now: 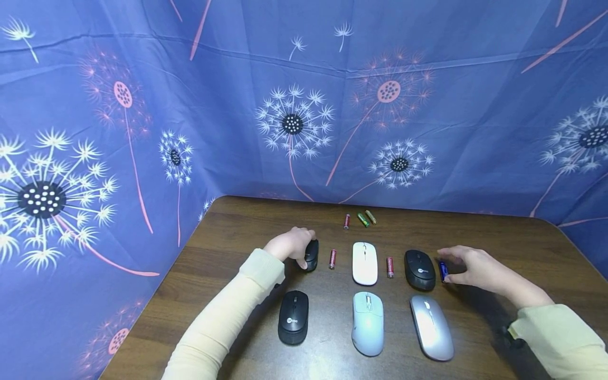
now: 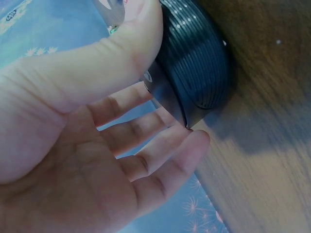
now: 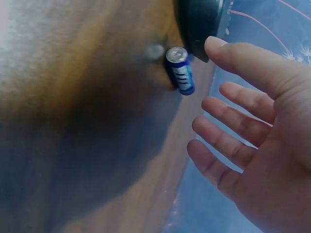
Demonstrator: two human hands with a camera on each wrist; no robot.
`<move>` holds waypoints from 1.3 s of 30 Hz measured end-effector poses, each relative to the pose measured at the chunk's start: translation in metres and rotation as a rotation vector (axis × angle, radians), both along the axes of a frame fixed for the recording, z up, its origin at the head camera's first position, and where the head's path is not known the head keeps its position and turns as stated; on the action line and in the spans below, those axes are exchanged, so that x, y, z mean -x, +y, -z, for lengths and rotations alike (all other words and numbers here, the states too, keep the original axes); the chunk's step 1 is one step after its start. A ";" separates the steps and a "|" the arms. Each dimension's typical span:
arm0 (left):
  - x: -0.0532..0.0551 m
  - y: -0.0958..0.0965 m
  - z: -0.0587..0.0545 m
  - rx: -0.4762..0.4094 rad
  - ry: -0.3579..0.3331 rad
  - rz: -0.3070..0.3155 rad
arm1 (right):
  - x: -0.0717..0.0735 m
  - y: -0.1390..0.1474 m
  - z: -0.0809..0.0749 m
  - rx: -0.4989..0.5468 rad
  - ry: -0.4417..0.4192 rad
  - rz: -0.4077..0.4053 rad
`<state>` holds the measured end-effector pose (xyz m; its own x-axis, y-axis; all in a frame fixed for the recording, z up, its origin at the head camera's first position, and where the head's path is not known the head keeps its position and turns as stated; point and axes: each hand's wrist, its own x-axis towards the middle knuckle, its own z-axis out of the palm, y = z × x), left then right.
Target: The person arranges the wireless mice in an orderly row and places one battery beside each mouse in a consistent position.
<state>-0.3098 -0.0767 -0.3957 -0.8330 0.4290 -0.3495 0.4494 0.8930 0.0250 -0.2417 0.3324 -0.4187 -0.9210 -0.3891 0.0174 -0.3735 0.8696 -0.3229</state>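
My left hand (image 1: pixel 292 245) grips a black computer mouse (image 1: pixel 311 255) at the table's left. Up close in the left wrist view, the thumb lies along one side of the black mouse (image 2: pixel 197 58) and the fingers reach its other side. Over a blue battery (image 1: pixel 444 271) is my right hand (image 1: pixel 480 270), fingers and thumb spread apart. The right wrist view has a gap between that hand (image 3: pixel 257 126) and the battery (image 3: pixel 181 73), which lies beside another black mouse (image 1: pixel 420 270).
A white mouse (image 1: pixel 364 263) lies between two red batteries (image 1: pixel 332 259) (image 1: pixel 390 267). Nearer are a black mouse (image 1: pixel 293 316), a light blue mouse (image 1: pixel 368 323) and a silver mouse (image 1: pixel 431 327). Farther back lie a red battery (image 1: pixel 347 221), a green battery (image 1: pixel 363 219) and a gold-green battery (image 1: pixel 371 217).
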 end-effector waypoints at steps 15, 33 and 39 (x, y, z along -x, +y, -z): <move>-0.001 0.001 -0.002 0.001 -0.001 -0.007 | 0.006 -0.013 -0.025 -0.025 0.023 -0.050; 0.000 0.000 0.000 -0.001 0.007 -0.005 | 0.026 -0.047 -0.049 -0.051 0.031 -0.129; 0.000 0.000 0.001 0.006 0.012 0.007 | 0.033 -0.061 -0.053 -0.059 0.035 -0.132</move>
